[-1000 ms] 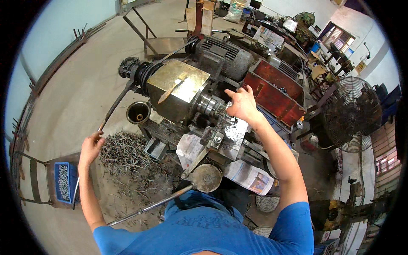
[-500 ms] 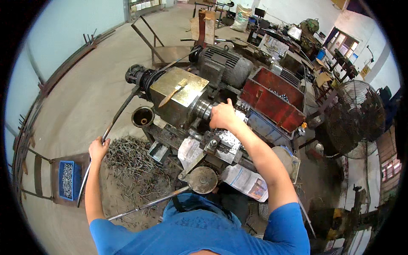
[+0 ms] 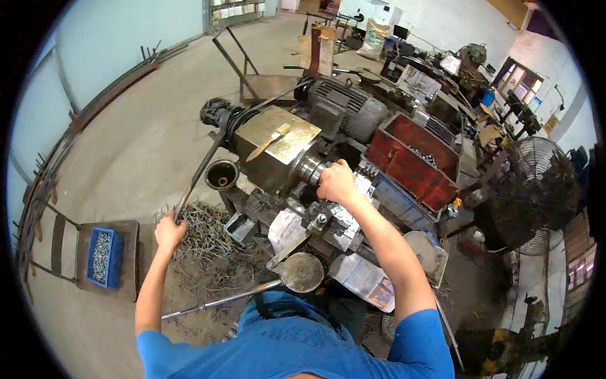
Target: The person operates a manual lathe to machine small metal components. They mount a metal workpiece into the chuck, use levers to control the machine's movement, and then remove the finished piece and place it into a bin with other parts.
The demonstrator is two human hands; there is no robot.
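Note:
My left hand (image 3: 170, 231) is closed round a long metal lever (image 3: 199, 174), which slopes up to the dark rear end of the lathe's spindle. At the front of that spindle, my right hand (image 3: 336, 182) has its fingers curled in against the shiny round collet nose (image 3: 310, 169). Whatever the right fingers pinch is hidden behind them. The headstock (image 3: 268, 167) stands between both hands, with a wooden-handled brush (image 3: 268, 142) lying on its flat top. Just below the right hand is the tool slide (image 3: 320, 221), strewn with bright metal chips.
A red metal bin (image 3: 413, 161) stands beyond my right hand, above a blue crate (image 3: 404, 199). Curly metal swarf (image 3: 202, 234) covers floor beside my left hand. A blue box of small metal parts (image 3: 104, 258) sits far left. At right stands a large caged fan (image 3: 530, 189).
My left hand has come inward to the right with the lever, whose free end no longer shows below it. The right index finger, raised before, has curled in. The whole view has shifted slightly.

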